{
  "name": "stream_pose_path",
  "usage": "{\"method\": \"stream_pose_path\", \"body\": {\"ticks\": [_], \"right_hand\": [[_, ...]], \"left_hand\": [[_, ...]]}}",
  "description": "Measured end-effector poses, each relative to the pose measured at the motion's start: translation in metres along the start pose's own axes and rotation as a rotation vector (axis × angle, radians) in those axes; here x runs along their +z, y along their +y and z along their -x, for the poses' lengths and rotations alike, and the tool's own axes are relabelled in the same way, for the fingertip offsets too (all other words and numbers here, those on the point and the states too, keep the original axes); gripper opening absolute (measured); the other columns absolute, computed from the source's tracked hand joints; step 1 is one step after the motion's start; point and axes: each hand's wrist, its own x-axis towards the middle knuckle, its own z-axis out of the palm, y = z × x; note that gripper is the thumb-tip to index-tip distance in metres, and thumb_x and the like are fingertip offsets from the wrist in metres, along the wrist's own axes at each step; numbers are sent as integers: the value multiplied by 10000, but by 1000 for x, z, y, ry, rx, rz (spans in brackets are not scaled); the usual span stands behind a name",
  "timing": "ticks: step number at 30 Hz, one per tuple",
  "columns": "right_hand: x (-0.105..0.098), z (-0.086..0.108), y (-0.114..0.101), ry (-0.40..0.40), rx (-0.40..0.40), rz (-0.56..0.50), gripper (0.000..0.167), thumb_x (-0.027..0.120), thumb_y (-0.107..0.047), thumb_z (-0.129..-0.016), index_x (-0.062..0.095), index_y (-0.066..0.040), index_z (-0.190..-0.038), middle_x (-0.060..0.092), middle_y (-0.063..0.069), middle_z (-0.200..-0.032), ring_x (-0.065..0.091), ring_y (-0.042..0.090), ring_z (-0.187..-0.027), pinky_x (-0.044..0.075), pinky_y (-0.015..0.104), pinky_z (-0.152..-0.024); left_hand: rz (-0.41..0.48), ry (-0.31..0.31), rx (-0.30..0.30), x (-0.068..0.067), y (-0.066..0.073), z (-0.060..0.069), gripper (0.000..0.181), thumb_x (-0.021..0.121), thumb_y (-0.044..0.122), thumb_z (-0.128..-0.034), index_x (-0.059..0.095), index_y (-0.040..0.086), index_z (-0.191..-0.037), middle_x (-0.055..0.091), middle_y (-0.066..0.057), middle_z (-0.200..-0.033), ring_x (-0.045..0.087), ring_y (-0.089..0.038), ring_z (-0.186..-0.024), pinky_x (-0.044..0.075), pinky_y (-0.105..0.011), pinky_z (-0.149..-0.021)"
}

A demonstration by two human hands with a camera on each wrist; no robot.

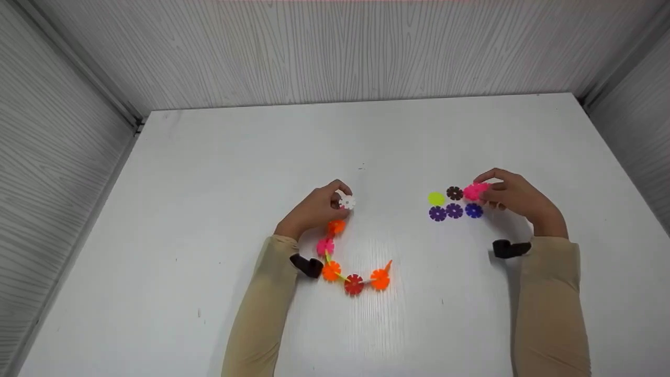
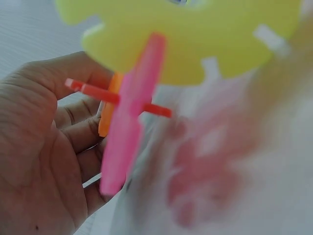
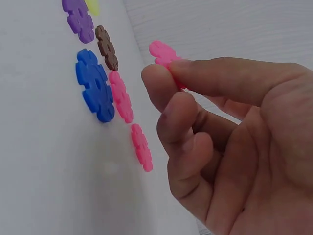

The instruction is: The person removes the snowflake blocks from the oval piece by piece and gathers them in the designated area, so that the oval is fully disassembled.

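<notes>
Perhaps a joint of the chain (image 1: pixel 353 284) could be worked loose if its end were lifted sharply by the left hand (image 1: pixel 314 209), since the discs appear to be held only by their slots. At that end the white disc (image 1: pixel 346 202) is pinched between thumb and forefinger. A pink disc (image 3: pixel 164 50) is nipped in the fingertips of the right hand (image 1: pixel 515 196); it could be dropped, as only its edge seems gripped, or the pink pair (image 3: pixel 121 97) just beside could be nudged. No single straight axis is shown by the chain: from the left hand it is curved toward the person, then rightward over the table (image 1: pixel 235 157), its free end being pointed away by an edge-on orange disc (image 1: pixel 388 266).
</notes>
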Motion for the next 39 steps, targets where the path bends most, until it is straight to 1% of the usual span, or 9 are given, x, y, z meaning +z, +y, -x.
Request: {"method": "stream_pose_path", "body": {"ticks": [2,5,10,16,21,24,31,39], "right_hand": [[-2,2,3,6,3,4,349,514,-261,-990,488,-99,-1298,669,26,-904,577,158,-763,487,261,-686],[-6,5,8,19,28,0,351,517,-277,-989,502,-127,-1306,669,30,-927,576,174,-777,493,266,-696],[-12,10,17,21,80,-19,370,529,-289,-980,514,-157,-1325,657,-20,-938,563,160,-813,490,266,-733],[-18,16,29,15,108,-34,404,568,-327,-965,524,-156,-1328,658,-80,-914,561,148,-788,494,260,-725],[-19,19,34,0,119,-11,433,581,-362,-955,529,-149,-1329,650,-87,-881,552,149,-773,490,264,-717],[-19,19,36,-5,119,-9,443,585,-356,-954,531,-134,-1333,644,-84,-845,544,139,-743,487,260,-699],[-19,19,37,-19,159,-71,421,581,-315,-961,528,-139,-1340,679,-90,-836,558,93,-744,460,243,-685],[-16,15,33,-25,140,17,371,558,-250,-961,557,-110,-1305,599,-65,-753,511,109,-691,448,259,-659]], "left_hand": [[5,-5,-7,0,0,0,337,638,225,-882,518,178,-1193,400,10,-673,392,-146,-630,344,-273,-626],[10,-11,-15,1,0,0,323,641,235,-888,524,203,-1187,401,7,-643,373,-143,-594,338,-266,-605],[7,-13,-12,1,1,0,318,647,243,-896,528,211,-1189,397,4,-632,363,-145,-579,329,-263,-587],[-9,-15,-7,1,1,0,322,641,237,-903,522,194,-1199,390,2,-642,358,-149,-582,325,-264,-585],[-25,-15,-5,1,0,0,326,639,244,-906,521,191,-1205,396,4,-648,365,-144,-588,332,-259,-592],[-25,-15,1,1,1,0,323,636,244,-907,521,186,-1203,393,5,-644,362,-144,-583,329,-261,-587],[-13,-12,2,2,2,0,312,634,236,-899,525,187,-1187,381,13,-639,356,-138,-584,315,-268,-597],[-28,-12,-1,2,1,0,317,636,248,-906,526,198,-1198,427,-2,-663,387,-145,-595,340,-267,-608]]}}
